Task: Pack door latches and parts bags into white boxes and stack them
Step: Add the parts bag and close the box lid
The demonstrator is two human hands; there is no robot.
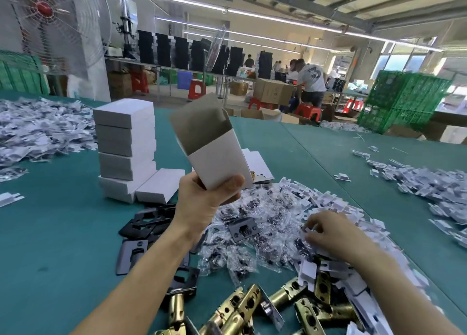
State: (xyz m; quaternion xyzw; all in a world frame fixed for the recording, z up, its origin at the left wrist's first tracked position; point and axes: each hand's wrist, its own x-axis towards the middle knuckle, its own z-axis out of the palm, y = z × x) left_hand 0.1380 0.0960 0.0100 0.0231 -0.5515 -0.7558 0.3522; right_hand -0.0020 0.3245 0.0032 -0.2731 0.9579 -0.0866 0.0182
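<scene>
A: Left hand (pixel 207 195)?
B: Gripping a white box (pixel 214 157) by its bottom end, thumb across the front. The box is tilted, open mouth up and away from the person. Flap open, grey inside shows. Can't see whether anything is in it.
A: Right hand (pixel 331 231)?
B: Down on the pile, right of and below the left hand. Fingers are curled into the parts bags (pixel 252 236) and white card inserts (pixel 338 208). The fingertips sit at a white piece, but it can't be told whether they pinch it.
A: Step?
B: Judged: filling the box, with the person fishing for the next item to drop in. Box not closed, not stacked.
A: Latches?
B: Brass door latches (pixel 242 307) lie heaped below both hands, nearest the person, touching the bags. Black plates (pixel 146 223) are just left of the left wrist.
A: Finished ones?
B: A stack of closed boxes (pixel 126 145) stands up and left of the left hand on the green table (pixel 50 246), with a couple more lying at its foot.
A: Next move needs?
B: Probably a clean pinch on one piece out of a slippery, tangled pile, then a lift to the box mouth. The left hand would have to hold the mouth open toward the right hand. Risks: two bags come up together, or the piece snags on the flap.
</scene>
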